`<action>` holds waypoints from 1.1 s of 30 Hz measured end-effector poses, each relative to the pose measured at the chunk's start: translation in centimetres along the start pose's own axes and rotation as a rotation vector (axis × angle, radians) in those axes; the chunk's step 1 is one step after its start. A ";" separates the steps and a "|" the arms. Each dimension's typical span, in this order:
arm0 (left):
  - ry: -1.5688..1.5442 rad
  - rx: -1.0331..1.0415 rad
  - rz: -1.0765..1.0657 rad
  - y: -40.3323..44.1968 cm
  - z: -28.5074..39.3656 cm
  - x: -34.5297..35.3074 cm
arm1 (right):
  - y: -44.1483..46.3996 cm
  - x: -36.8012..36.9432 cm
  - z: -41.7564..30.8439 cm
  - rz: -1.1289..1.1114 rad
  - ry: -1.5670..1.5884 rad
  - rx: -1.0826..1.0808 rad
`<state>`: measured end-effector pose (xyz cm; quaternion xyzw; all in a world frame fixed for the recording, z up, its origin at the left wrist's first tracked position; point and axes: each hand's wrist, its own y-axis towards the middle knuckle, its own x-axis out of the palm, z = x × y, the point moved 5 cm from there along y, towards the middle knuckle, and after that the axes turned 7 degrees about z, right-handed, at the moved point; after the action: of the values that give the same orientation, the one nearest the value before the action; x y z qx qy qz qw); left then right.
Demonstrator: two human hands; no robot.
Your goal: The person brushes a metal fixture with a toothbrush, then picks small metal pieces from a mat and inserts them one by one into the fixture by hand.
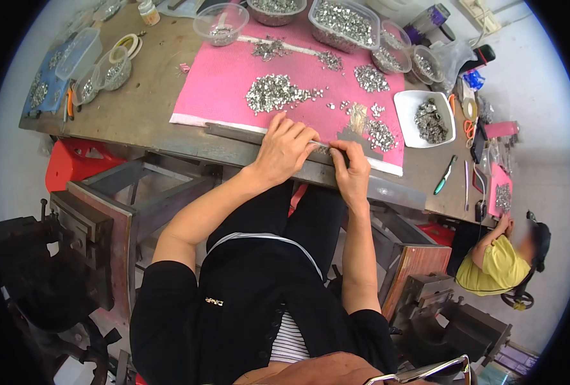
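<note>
My left hand (284,147) is closed in a pinch at the front edge of the pink mat (214,77). Just to its right, the thumb and fingers of my right hand (351,168) are closed too. Between the two sets of fingertips runs a thin silvery strip (321,144), too small to make out exactly. Under the hands, along the mat's edge, lies a long dark metal bar (234,133). Beyond my left hand is a heap of small shiny metal pieces (271,93). Near my right hand are a flat brass-coloured bundle (357,118) and a smaller heap of pieces (382,136).
Tubs of metal pieces, including a large clear one (343,27), line the back. A white square dish (402,122) stands right, by a green-handled tool (446,176) and orange scissors (469,128). Vises (83,250) flank my seat. Another person in a yellow shirt (496,269) works at right.
</note>
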<state>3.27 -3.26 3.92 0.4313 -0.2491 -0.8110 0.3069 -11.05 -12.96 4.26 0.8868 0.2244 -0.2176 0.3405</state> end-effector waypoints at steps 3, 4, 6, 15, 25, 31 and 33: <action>0.022 0.000 -0.045 0.3 -0.4 0.2 | -0.2 -0.1 0.5 -0.022 0.068 0.125; 0.039 0.007 -0.046 0.6 -0.6 0.2 | -0.1 0.1 0.1 -0.030 0.008 0.053; 0.072 0.020 -0.054 1.5 -1.2 0.3 | -0.2 0.6 -0.6 -0.043 -0.113 -0.085; 0.233 0.128 -0.418 5.8 -4.7 6.1 | 4.6 0.2 2.2 0.016 -0.379 -0.164; 0.211 0.062 -0.494 4.2 -4.4 1.8 | 4.7 1.1 1.9 -0.358 -0.142 -0.112; 0.348 0.062 -0.560 4.5 -3.9 3.6 | 4.3 2.6 0.9 -0.392 -0.303 -0.266; 0.242 0.075 -0.591 3.3 -2.7 2.6 | 3.5 1.4 0.0 -0.375 -0.186 -0.274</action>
<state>5.42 -7.77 3.38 0.5895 -0.1044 -0.7980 0.0694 -8.01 -14.99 5.31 0.7513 0.3801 -0.3250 0.4306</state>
